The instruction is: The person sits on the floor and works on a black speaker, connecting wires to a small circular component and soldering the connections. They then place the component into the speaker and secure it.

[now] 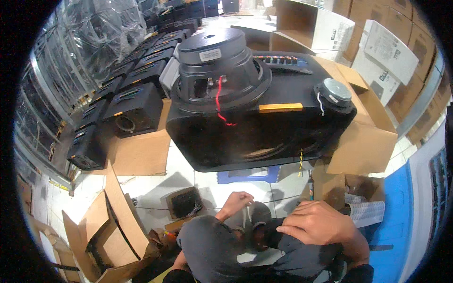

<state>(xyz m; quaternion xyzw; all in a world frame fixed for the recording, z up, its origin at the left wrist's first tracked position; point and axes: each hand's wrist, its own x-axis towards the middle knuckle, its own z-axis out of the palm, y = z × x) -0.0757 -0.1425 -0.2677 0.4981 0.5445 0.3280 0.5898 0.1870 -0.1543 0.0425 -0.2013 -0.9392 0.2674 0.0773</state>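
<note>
My left hand (237, 204) is low between my knees, its fingers bent together at the tips. A thin whitish strand hangs just below them; whether the fingers grip it is unclear. Over my right thigh, my right hand (320, 223) is closed, with the thumb against the curled fingers; what it holds, if anything, is hidden. Just beyond it stands a slim dark tool with a teal part (311, 189). In front of me lies a black speaker cabinet (217, 141). On top of it rest a large speaker driver (212, 56) with a red wire and a small round tweeter (336, 91) with a white wire.
An orange strip (281, 108) lies on the cabinet, and a yellow-black wire (301, 162) hangs from it. Below is a blue stool (248, 175). A small box of dark parts (185, 203) and open cartons (113, 236) sit left. More black cabinets (132, 111) line the left.
</note>
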